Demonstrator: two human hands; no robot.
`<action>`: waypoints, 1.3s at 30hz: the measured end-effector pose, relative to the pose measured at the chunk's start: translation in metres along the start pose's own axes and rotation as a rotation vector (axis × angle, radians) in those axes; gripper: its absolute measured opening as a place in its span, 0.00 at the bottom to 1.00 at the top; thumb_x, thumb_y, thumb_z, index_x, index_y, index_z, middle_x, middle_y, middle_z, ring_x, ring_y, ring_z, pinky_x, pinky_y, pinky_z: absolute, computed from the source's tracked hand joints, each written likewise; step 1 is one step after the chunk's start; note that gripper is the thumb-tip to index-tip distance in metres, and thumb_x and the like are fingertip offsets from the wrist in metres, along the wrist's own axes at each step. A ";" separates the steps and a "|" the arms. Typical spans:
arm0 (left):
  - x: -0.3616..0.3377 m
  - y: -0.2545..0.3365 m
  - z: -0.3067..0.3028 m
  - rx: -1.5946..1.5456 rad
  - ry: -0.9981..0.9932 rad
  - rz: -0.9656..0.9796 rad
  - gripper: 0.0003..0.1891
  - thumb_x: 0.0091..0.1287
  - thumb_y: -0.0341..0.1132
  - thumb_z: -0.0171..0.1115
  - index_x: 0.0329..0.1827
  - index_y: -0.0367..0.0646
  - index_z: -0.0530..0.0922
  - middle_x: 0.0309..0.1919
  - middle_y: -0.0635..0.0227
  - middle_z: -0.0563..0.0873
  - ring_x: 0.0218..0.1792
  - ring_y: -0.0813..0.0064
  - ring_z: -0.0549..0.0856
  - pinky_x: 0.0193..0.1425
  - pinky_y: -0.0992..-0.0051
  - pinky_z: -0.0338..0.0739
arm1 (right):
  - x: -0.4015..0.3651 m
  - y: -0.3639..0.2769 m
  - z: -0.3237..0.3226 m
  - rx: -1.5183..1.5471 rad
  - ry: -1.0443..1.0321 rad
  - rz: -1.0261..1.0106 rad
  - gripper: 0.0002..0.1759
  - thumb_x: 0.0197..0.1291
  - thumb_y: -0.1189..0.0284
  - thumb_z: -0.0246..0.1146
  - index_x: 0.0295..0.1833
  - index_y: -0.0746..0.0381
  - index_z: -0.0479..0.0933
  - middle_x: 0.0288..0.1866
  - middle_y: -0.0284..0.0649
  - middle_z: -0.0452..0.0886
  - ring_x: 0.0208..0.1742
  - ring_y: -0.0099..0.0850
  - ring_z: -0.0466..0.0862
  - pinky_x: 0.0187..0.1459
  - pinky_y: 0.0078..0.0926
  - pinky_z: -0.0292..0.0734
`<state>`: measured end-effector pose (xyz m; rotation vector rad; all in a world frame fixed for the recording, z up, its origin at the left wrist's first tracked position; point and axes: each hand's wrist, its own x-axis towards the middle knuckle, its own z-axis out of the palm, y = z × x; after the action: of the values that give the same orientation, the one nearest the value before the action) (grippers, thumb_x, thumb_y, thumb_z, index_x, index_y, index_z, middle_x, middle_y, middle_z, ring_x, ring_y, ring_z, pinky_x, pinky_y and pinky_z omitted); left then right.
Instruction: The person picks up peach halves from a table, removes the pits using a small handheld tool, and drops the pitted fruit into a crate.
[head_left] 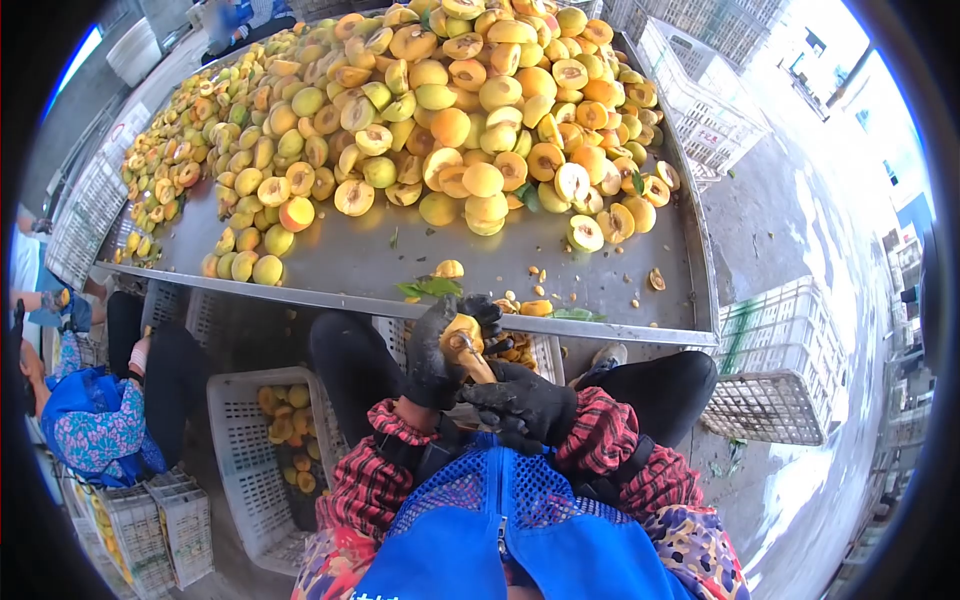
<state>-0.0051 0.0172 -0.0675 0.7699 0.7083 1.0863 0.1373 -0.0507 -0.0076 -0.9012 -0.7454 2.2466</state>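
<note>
Here, my left hand (430,350) grips a cut peach (461,336) slanting eleven to five o'clock; my right hand (525,400) sits close, toward five, its hold unclear.

A grey, smooth concrete floor (790,215) runs beneath a wide rectangular metal table (350,245) with a raised rim. White perforated plastic crates (785,350) stand around it, and bright daylight glares in from the right.
</note>
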 end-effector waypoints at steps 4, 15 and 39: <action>-0.002 0.018 0.024 -0.364 0.014 -0.106 0.24 0.72 0.48 0.44 0.49 0.32 0.75 0.38 0.61 0.82 0.37 0.73 0.82 0.42 0.76 0.78 | 0.002 0.008 0.002 0.286 -0.001 0.130 0.14 0.65 0.72 0.54 0.55 0.65 0.70 0.20 0.36 0.71 0.10 0.23 0.67 0.11 0.23 0.61; -0.002 0.005 0.037 -0.325 0.027 -0.105 0.24 0.70 0.50 0.45 0.54 0.37 0.73 0.41 0.62 0.82 0.38 0.69 0.82 0.42 0.70 0.79 | 0.007 0.040 -0.022 0.653 -0.259 0.023 0.13 0.69 0.67 0.51 0.51 0.65 0.71 0.17 0.34 0.69 0.09 0.22 0.66 0.10 0.22 0.61; -0.116 0.117 -0.177 0.653 0.823 0.419 0.20 0.68 0.42 0.53 0.52 0.32 0.75 0.43 0.58 0.82 0.47 0.69 0.81 0.51 0.73 0.77 | 0.022 0.064 -0.080 -1.027 0.456 -0.021 0.28 0.63 0.60 0.56 0.65 0.58 0.61 0.29 0.42 0.78 0.22 0.31 0.78 0.24 0.28 0.74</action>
<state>-0.2430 -0.0269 -0.0534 1.0491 1.7090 1.6000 0.1636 -0.0560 -0.1083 -1.7547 -1.6834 1.4389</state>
